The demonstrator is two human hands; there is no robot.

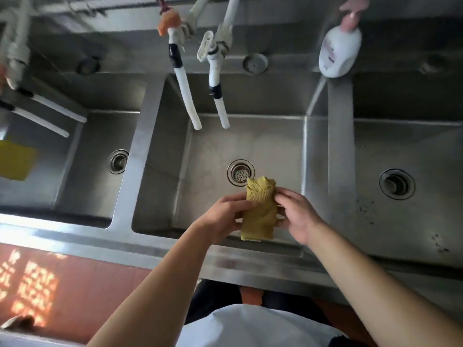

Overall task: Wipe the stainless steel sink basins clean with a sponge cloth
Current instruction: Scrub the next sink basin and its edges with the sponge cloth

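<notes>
Fingers of both hands pinch a folded, yellow-green sponge cloth [259, 209] from either side: the left hand [223, 217] has its thumb across the cloth's left edge, and the right hand [298, 216] closes its fingertips on the right edge. The cloth hangs upright in the air above the near half of the middle basin [275, 146], just in front of that basin's drain strainer [241, 172], and touches no steel.

The step in hand looks like folding or readying the cloth before wiping. To do it well, I would keep the fold compact so a flat, textured face meets the metal, pass it to one hand, then wipe from the walls down toward the drain so loosened dirt collects there.

All three basins appear empty of dishes. The middle basin holds only its strainer, with two white faucet hoses [190, 101] hanging over its far side. The right basin [400, 221] has an open drain [397, 184] and dark specks scattered on its left wall and floor, so it probably needs the most attention. The left basin [87, 159] shows its own drain and, at the frame's edge, a blurred yellow object [16, 160] I cannot identify. A white pump bottle [340, 51] sits on the ledge behind, between the middle and right basins.
</notes>
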